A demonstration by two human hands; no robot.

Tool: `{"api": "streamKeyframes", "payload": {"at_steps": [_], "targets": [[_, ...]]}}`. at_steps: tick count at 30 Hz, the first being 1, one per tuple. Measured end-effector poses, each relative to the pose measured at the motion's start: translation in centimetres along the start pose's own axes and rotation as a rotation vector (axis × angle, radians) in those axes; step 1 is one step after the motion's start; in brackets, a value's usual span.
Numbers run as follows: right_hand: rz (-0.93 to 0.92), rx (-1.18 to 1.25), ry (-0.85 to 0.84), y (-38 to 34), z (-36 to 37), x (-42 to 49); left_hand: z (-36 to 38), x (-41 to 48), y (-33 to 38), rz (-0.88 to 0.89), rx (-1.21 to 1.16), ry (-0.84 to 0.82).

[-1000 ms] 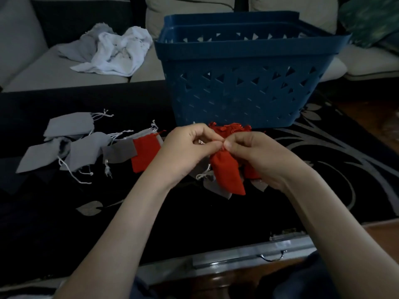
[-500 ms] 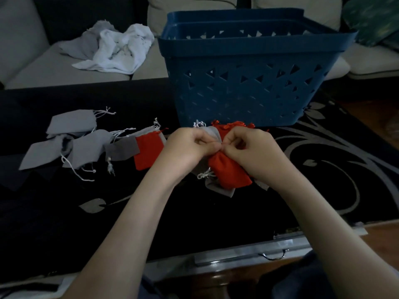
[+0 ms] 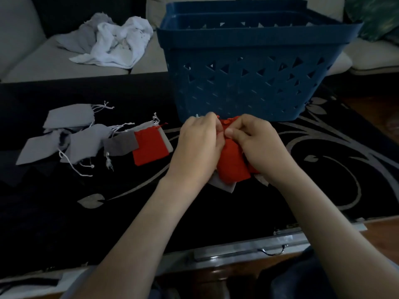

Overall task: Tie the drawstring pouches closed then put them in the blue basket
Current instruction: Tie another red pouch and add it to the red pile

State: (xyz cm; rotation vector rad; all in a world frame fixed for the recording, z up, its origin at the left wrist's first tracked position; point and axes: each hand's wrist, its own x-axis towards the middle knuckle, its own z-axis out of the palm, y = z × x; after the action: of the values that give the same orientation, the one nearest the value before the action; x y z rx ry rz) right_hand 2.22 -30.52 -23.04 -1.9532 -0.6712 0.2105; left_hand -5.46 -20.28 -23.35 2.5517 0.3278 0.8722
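Head view
Hands: left hand and right hand meet fingertip to fingertip, both pinching the neck of a red pouch, just in front of the blue basket.
Count: one basket. A second red pouch lies flat on the surface. About four grey pouches lie to its left.
Hidden: the cords under the fingers, the basket's inside, and part of the pouches beneath the hands.

A pale sofa runs along the back, and a crumpled white cloth lies on its seat. A green cushion sits at the far right corner. The surface wears a black cover with grey leaf and vine patterns. At its near edge a curved metal handle shows on a pale strip above dark wood.
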Motion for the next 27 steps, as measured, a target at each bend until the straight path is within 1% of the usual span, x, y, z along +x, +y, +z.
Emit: {"api": "streamKeyframes", "payload": {"at_steps": [3,5,7,9,11,15,18,20,23,27], "targets": [[-0.02,0.104,0.058,-0.4,-0.1,-0.2,0.5,-0.3,-0.1,0.086,0.023,0.144],[-0.008,0.134,0.061,-0.6,-0.2,-0.4,0.7,-0.3,0.0,0.132,0.009,0.182],[0.073,0.254,-0.009,-0.8,-0.4,-0.6,0.7,-0.3,0.0,0.183,-0.005,0.19],[0.145,0.403,-0.118,-1.0,-0.9,-0.9,0.7,-0.3,0.1,0.221,-0.013,0.189],[0.176,0.462,-0.188,-0.9,-1.5,-0.9,0.8,-0.4,0.2,0.24,-0.015,0.176],[0.169,0.484,-0.196,-0.2,-2.7,-0.8,1.2,-0.5,0.5,0.291,-0.013,0.163],[0.183,0.501,-0.142,0.0,-3.3,-1.0,1.6,-0.6,1.3,0.295,-0.002,0.204],[0.179,0.463,-0.102,0.2,-3.5,-1.2,1.8,-0.7,1.7,0.293,0.012,0.226],[0.181,0.36,-0.046,0.4,-4.0,-1.6,2.5,-0.6,2.3,0.228,0.003,0.208],[0.214,0.301,0.023,1.0,-4.4,-1.8,3.4,-1.1,3.5,0.086,-0.154,0.087]]}}
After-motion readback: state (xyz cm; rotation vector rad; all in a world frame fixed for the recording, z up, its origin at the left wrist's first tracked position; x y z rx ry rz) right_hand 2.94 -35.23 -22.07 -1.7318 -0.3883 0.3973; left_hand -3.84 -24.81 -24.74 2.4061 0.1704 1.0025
